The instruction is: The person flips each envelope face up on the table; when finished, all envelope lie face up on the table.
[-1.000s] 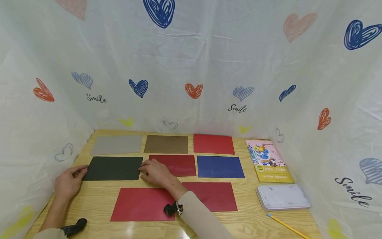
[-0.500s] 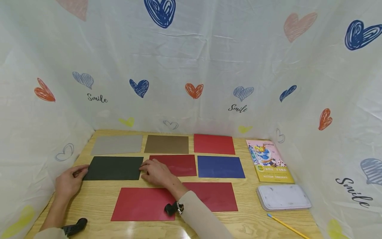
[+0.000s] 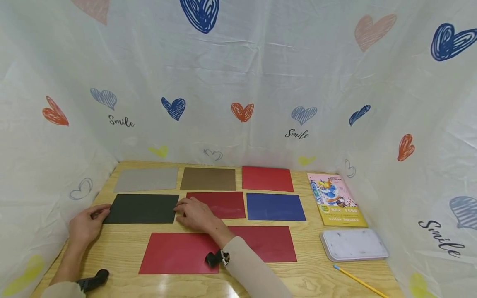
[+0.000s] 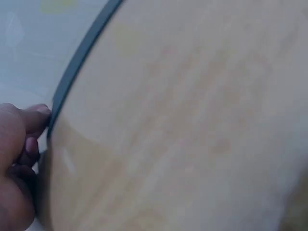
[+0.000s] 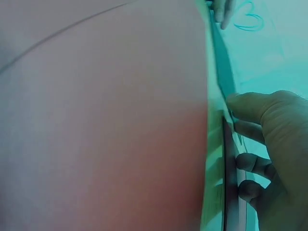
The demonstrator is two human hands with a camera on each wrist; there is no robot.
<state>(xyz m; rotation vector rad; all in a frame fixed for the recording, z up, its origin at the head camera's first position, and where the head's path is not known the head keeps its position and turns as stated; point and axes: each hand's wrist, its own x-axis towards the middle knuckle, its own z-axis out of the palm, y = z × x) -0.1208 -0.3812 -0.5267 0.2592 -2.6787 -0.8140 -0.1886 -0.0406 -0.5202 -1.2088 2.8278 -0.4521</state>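
A black rectangular sheet (image 3: pixel 142 208) lies flat on the wooden table at the left, its long sides running left to right. My left hand (image 3: pixel 85 223) is at its left edge, thumb and index finger close together on it. In the left wrist view the fingertips (image 4: pixel 42 110) meet the sheet's dark edge (image 4: pixel 79 62). My right hand (image 3: pixel 195 214) touches the right edge with relaxed, slightly spread fingers, which overlap a dark red sheet (image 3: pixel 223 205). The right wrist view shows the fingers (image 5: pixel 250 108) right at the black sheet's edge (image 5: pixel 224 62).
Grey (image 3: pixel 146 179), brown (image 3: pixel 208 179) and bright red (image 3: pixel 267 179) sheets form the back row. A blue sheet (image 3: pixel 275 206) and two red sheets (image 3: pixel 171 252) (image 3: pixel 273 244) lie nearer. A book (image 3: pixel 337 200), metal case (image 3: pixel 354 245) and pencil (image 3: pixel 357 279) are at right. A heart-printed curtain (image 3: pixel 242 82) surrounds the table.
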